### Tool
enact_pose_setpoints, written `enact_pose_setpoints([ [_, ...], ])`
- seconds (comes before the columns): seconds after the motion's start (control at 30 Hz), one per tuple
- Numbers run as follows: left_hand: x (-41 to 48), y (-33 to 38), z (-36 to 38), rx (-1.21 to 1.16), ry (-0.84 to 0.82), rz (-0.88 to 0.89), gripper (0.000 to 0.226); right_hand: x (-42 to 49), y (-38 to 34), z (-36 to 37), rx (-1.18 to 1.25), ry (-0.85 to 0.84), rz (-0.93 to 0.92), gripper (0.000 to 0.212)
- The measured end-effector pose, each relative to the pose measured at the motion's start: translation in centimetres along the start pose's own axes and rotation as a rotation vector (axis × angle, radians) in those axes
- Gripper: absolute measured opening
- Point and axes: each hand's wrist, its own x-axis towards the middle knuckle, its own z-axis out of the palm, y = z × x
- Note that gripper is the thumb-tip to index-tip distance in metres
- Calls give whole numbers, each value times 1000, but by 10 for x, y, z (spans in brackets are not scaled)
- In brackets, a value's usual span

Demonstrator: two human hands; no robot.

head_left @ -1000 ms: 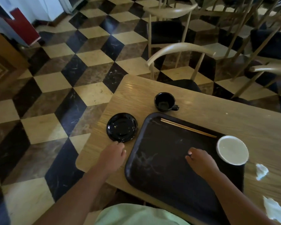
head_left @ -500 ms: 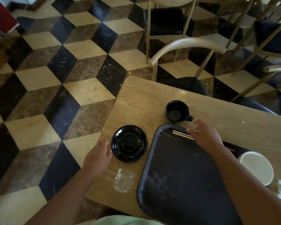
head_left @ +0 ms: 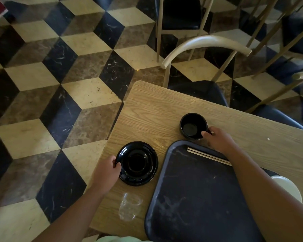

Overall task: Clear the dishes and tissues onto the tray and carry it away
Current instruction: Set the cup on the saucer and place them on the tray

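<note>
My left hand [head_left: 107,170] sits at the near left of the wooden tabletop [head_left: 147,116], and its grip is narrow on the left rim of the black saucer [head_left: 138,163], thumb over the edge and fingers tucked at the side; the saucer lies flat on the wood, just left of the tray [head_left: 191,198]. My right hand [head_left: 219,140] reaches across the tray's far corner to the black cup [head_left: 192,126], which stands upright on the tabletop just beyond the tray; my thumb presses the cup's right rim and my grip closes around the handle side, though the handle itself is hidden under my fingers. A little dark liquid or shadow shows in the bottom of the cup; I cannot tell which. On the dark tray, a pair of pale chopsticks [head_left: 208,155] lies slanted along the far edge, partly under my right forearm. A white bowl [head_left: 287,187] peeks out past that forearm at the tray's right side; whether it rests on the tray or beside it I cannot tell. A crumpled clear plastic wrapper [head_left: 129,208] lies on the tabletop near me, between the saucer and the table's front edge. Beyond the table stands a chair [head_left: 205,42] with a curved pale back on the checkered floor [head_left: 59,84].
</note>
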Motion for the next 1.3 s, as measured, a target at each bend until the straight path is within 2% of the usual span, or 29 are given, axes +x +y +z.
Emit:
enact_pose_setpoints([
  [0.1,3,1,3,-50,-12,-25,7,9,1,4,91,-9,11,24],
  [0.23,6,-1,2,-132,-63,-55,1,14,0,6,154,-12,67,31],
  [0.47,6,2,0,-282,-164,-158,6,19,0,8,336,-21,173,27],
  [0.67,4,0,-5,-352,-234,-139,7,9,-3,13,457,50,203,29],
  [0.97,-12,9,-2,-427,-206,-118,14,-26,9,-4,622,94,203,22],
  [1.3,-55,52,35,-652,-230,-86,12,-100,43,-30,732,119,187,23],
])
